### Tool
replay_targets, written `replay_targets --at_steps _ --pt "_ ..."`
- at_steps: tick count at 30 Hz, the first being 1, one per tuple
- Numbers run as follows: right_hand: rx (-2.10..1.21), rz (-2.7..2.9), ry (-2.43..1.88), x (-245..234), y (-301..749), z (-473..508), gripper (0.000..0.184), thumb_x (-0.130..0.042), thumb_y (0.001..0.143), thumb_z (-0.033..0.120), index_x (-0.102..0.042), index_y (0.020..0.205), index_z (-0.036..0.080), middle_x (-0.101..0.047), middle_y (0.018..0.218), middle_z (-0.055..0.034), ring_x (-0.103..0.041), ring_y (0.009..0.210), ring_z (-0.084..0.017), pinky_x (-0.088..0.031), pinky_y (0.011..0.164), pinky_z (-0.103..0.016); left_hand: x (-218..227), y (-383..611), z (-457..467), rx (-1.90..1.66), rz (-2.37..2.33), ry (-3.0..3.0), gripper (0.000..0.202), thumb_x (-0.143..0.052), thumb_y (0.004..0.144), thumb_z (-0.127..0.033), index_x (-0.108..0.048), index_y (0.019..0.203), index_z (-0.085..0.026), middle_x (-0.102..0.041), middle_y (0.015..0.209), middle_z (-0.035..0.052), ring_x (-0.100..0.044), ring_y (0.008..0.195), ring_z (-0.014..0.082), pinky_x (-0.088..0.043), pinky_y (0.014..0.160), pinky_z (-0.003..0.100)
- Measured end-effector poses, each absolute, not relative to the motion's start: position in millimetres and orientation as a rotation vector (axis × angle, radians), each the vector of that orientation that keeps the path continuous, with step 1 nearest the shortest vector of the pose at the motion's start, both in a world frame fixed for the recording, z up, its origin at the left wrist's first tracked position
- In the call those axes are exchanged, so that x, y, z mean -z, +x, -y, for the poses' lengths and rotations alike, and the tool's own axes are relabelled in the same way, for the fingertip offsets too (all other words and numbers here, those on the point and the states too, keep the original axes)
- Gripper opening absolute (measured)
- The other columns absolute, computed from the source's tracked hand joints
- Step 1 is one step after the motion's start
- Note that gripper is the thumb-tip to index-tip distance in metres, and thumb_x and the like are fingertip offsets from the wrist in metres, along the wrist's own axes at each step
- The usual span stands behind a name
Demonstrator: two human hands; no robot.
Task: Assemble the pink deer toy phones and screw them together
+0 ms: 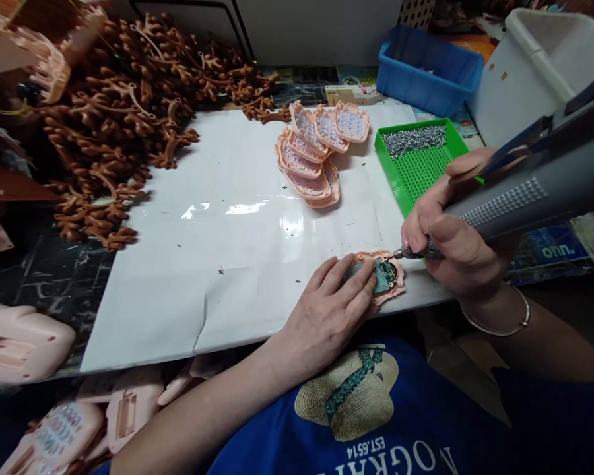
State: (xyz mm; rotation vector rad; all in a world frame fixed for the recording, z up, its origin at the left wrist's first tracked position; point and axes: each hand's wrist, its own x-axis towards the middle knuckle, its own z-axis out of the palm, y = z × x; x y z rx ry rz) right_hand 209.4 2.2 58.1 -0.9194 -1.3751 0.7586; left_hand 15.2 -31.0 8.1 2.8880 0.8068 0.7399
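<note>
My left hand (329, 307) lies flat with fingers stretched over a pink plastic shell (395, 285) that carries a green circuit board (382, 276), at the near edge of the white sheet (218, 244). My right hand (448, 241) is wrapped round a grey electric screwdriver (529, 198). Its tip touches the upper right of the board.
A stack of pink keypad shells (317, 155) lies mid-sheet. A green tray (416, 173) with several small screws stands to the right, a blue bin (428, 69) and a white tub (539, 72) behind it. Brown plastic parts (123, 112) are heaped at left. More pink shells (20, 343) sit lower left.
</note>
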Motion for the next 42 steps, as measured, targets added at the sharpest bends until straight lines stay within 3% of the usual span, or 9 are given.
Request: replay_targets --at_steps 4,8,13,19,23,29,31,34,42 --pt "-0.757 1.349 -0.748 -60 205 -4 0.026 -0.076 0.078 0.026 -0.058 0.097 0.032 -0.052 0.066 0.0078 -0.048 0.047 -0.011 -0.047 0.05 -0.029 -8 15 31 -0.755 -0.802 2.886 0.027 -0.055 0.098 -0.027 -0.066 0.115 -0.009 -0.064 0.136 0.0104 -0.056 0.126 0.0331 -0.05 0.104 0.052" --pt "-0.778 1.393 -0.708 -60 205 -5 0.022 -0.074 0.08 0.023 -0.056 0.09 0.032 -0.053 0.066 0.0079 -0.048 0.047 -0.011 -0.044 0.046 -0.028 -7 15 32 -0.726 -0.799 2.858 0.026 -0.055 0.098 -0.026 -0.065 0.115 -0.009 -0.063 0.137 0.0129 -0.055 0.128 0.0332 -0.049 0.105 0.054" --pt "-0.79 1.408 -0.661 -51 210 -7 0.027 -0.071 0.08 0.019 -0.056 0.097 0.033 -0.053 0.066 0.0082 -0.047 0.046 -0.011 -0.041 0.043 -0.027 -4 15 31 -0.712 -0.789 2.839 0.028 -0.054 0.098 -0.024 -0.062 0.121 -0.01 -0.061 0.139 0.0139 -0.052 0.133 0.0324 -0.047 0.108 0.054" --pt "-0.832 1.399 -0.666 -45 209 -12 0.025 -0.071 0.08 0.026 -0.055 0.099 0.031 -0.052 0.063 0.0096 -0.045 0.043 -0.01 -0.041 0.043 -0.027 -3 16 31 -0.671 -0.798 2.789 0.031 -0.054 0.098 -0.024 -0.058 0.126 -0.012 -0.06 0.14 0.0144 -0.05 0.134 0.0318 -0.048 0.108 0.056" --pt "-0.835 1.381 -0.679 -65 216 -10 0.029 -0.075 0.079 0.03 -0.057 0.101 0.034 -0.052 0.061 0.0099 -0.047 0.043 -0.01 -0.038 0.04 -0.026 -1 15 30 -0.69 -0.777 2.795 0.032 -0.055 0.097 -0.022 -0.057 0.127 -0.011 -0.06 0.141 0.015 -0.05 0.134 0.0322 -0.048 0.108 0.056" --pt "-0.549 1.272 -0.754 -98 270 -6 0.031 -0.078 0.077 0.042 -0.067 0.102 0.028 -0.054 0.062 0.0062 -0.047 0.04 -0.011 -0.036 0.036 -0.029 -1 8 28 -0.765 -0.776 2.774 0.036 -0.058 0.094 -0.018 -0.056 0.129 -0.011 -0.051 0.146 0.0226 -0.049 0.135 0.0342 -0.049 0.106 0.055" --pt "-0.365 1.213 -0.835 -92 296 -10 0.031 -0.081 0.073 0.04 -0.067 0.098 0.028 -0.053 0.059 0.0068 -0.047 0.038 -0.011 -0.035 0.034 -0.029 -1 5 27 -0.778 -0.795 2.738 0.037 -0.058 0.093 -0.016 -0.056 0.13 -0.011 -0.044 0.149 0.0248 -0.047 0.135 0.0356 -0.051 0.104 0.054" --pt "-0.182 1.141 -0.945 -73 328 -16 0.032 -0.081 0.072 0.041 -0.066 0.097 0.03 -0.052 0.058 0.0083 -0.046 0.036 -0.01 -0.035 0.035 -0.028 -1 2 26 -0.76 -0.782 2.696 0.039 -0.056 0.093 -0.011 -0.055 0.132 -0.014 -0.046 0.145 0.0223 -0.047 0.134 0.0342 -0.052 0.103 0.052" --pt "-0.125 1.085 -1.052 -44 349 -21 0.034 -0.078 0.075 0.046 -0.065 0.103 0.033 -0.054 0.062 0.0073 -0.044 0.041 -0.011 -0.038 0.042 -0.031 0 -1 24 -0.726 -0.761 2.654 0.046 -0.056 0.092 -0.01 -0.051 0.137 -0.018 -0.046 0.146 0.0189 -0.046 0.136 0.0327 -0.051 0.105 0.051"
